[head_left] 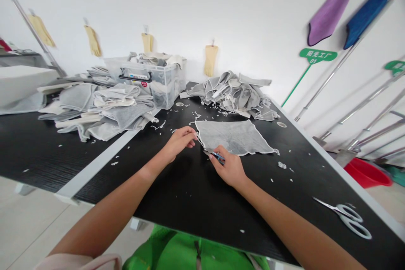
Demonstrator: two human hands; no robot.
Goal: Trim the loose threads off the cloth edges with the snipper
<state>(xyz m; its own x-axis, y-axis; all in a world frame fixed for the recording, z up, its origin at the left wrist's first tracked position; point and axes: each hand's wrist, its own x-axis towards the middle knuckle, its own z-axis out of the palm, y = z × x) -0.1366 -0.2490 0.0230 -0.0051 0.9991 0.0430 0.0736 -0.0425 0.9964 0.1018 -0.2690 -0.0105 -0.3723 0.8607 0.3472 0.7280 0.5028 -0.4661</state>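
The left hand (pixel 182 141) seemingly pinches a thread (pixel 199 138) by the cloth (pixel 234 136); the right hand (pixel 230 168) clasps blue snips (pixel 219 157). Clippings (pixel 282 165) already litter the table (pixel 177 206); a corner tuft (pixel 276 151) remains uncut.

Green garment (pixel 171 251), pale pink sleeve (pixel 79 262), bare forearms (pixel 126 192)

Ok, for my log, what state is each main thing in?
Snips, held in right hand; blade gap unclear
Cloth, spread out, edges wavy
Scissors, lying down, blades seemingly closed
Box, open-topped, heaped with cloths
Left pile, loosely stacked
Right pile, crumpled
Gloves, hanging on wall
Scraps, scattered across table
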